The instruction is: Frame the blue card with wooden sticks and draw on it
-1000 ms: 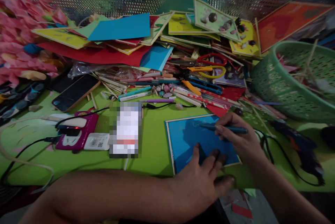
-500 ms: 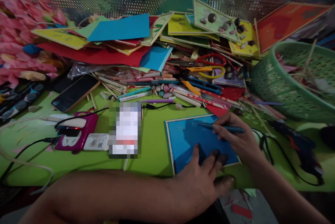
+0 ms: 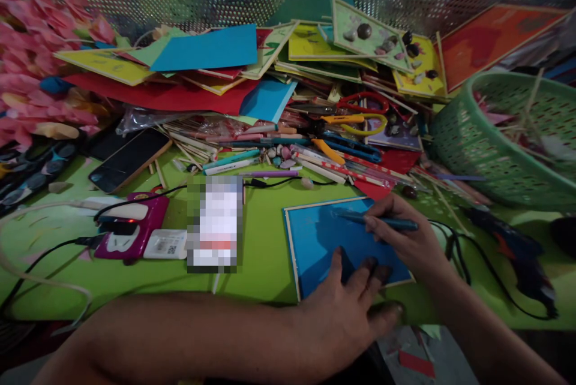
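Observation:
A blue card (image 3: pixel 315 253) edged with thin pale sticks lies on the green table near its front edge. My left hand (image 3: pixel 346 307) rests with fingers spread over the card's lower part. Between the thumb and fingers of my right hand (image 3: pixel 405 235) is a dark blue pen (image 3: pixel 391 222). Its tip points left and meets the card's upper part, where faint light marks show. The card's lower right is partly hidden by my hands.
A glue gun (image 3: pixel 513 253) with a black cable lies at right, below a green basket (image 3: pixel 504 139). Left of the card are a phone with a blurred screen (image 3: pixel 216 223) and a magenta power strip (image 3: pixel 155 217). Pens, scissors (image 3: pixel 364 121) and framed cards pile up behind.
The pen and my right hand have shifted very slightly left. My left hand and the card have stayed put.

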